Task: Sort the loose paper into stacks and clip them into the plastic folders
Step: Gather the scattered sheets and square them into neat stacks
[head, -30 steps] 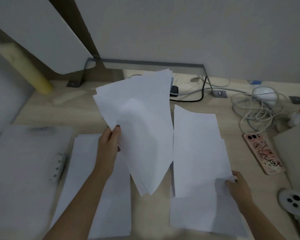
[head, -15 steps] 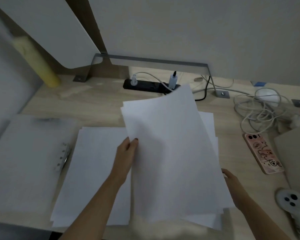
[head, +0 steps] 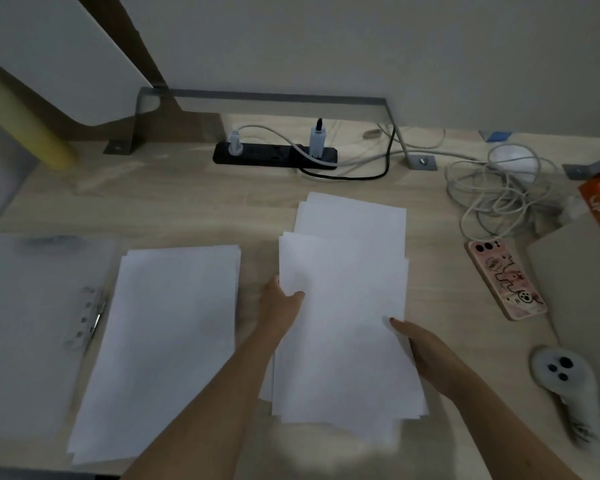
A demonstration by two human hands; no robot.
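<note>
At the far left of the desk (head: 194,209) lay the open plastic folder (head: 32,323), its clip (head: 84,320) along the edge facing the paper. Just beside it the left stack (head: 167,341) rested flat and untouched, its long axis running away from the person.

The left hand (head: 281,303) pinched the right stack (head: 347,306) at its left edge, thumb curled over the top sheet; the fingers beneath were hidden. The right hand (head: 420,348) held the opposite edge nearer the person, thumb laid on top and the rest tucked under the paper. So the stack sat between the two hands, long axis also pointing toward the wall, and its sheets were uneven — several stuck out at the far end.

The folder lay well to the left, past the other stack, so the left hand was the nearer one. Squaring the sheets likely came first — then a carry leftward across the other stack.
</note>
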